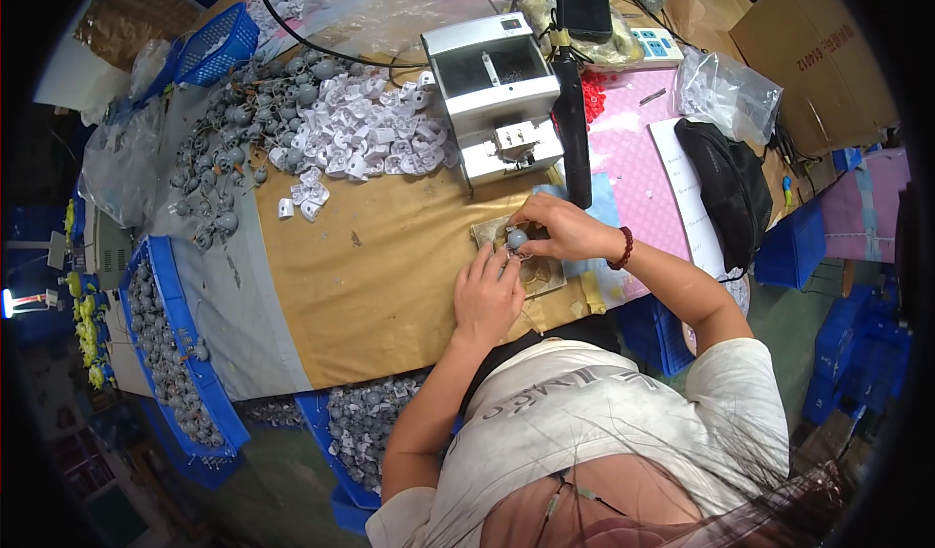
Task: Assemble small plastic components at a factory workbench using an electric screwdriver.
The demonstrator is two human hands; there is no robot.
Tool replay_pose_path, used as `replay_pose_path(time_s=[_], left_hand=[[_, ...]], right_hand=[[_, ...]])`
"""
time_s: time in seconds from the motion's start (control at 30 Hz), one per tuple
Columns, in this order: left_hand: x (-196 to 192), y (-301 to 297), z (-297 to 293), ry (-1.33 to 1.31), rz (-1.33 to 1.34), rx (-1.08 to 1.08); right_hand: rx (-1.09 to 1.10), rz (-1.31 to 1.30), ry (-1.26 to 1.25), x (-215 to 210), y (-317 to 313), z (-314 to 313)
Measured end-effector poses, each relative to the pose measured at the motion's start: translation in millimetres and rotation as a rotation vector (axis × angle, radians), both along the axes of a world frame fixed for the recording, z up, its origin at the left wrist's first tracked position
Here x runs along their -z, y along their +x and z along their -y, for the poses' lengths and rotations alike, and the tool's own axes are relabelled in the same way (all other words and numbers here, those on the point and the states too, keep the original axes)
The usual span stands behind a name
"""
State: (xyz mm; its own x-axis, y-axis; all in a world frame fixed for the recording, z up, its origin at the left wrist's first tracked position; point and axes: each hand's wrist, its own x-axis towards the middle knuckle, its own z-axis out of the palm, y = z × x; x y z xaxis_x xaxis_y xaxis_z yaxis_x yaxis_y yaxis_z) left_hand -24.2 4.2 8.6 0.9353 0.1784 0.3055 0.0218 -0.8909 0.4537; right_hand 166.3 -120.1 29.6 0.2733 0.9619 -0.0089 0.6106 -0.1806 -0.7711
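Note:
A small grey ball-shaped part (517, 240) is pinched between the thumb and fingers of my right hand (565, 228), just above a flat worn square plate (547, 281) near the table's front edge. From the left, my left hand (489, 297) meets it, fingertips drawn together right beside the grey part. Whatever those left fingertips grip is too small and too covered to name. Beyond my hands stands a white bench machine (495, 90) with a dark window, and a thick black upright bar (572, 129) is just to its right.
A heap of white plastic pieces (365, 129) and a pile of grey ball parts (229, 119) lie at the far left. Blue bins of grey parts (209, 382) flank the table. A black pouch (723, 192), a paper sheet (685, 197) and a cardboard box (813, 56) are at the right.

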Motion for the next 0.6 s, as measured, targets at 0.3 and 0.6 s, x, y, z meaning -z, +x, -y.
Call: replay_pose_path(time_s=[0.3,0.6], left_hand=[[-6.7,17.4,4.0,-0.038,-0.011,-0.082],[-13.7,22.6,4.4,-0.183,-0.073,-0.147]], right_hand=[[0.215,0.059,-0.034,6.3,-19.5,4.7],[-0.013,0.057,-0.488,-31.6,5.8,-30.2]])
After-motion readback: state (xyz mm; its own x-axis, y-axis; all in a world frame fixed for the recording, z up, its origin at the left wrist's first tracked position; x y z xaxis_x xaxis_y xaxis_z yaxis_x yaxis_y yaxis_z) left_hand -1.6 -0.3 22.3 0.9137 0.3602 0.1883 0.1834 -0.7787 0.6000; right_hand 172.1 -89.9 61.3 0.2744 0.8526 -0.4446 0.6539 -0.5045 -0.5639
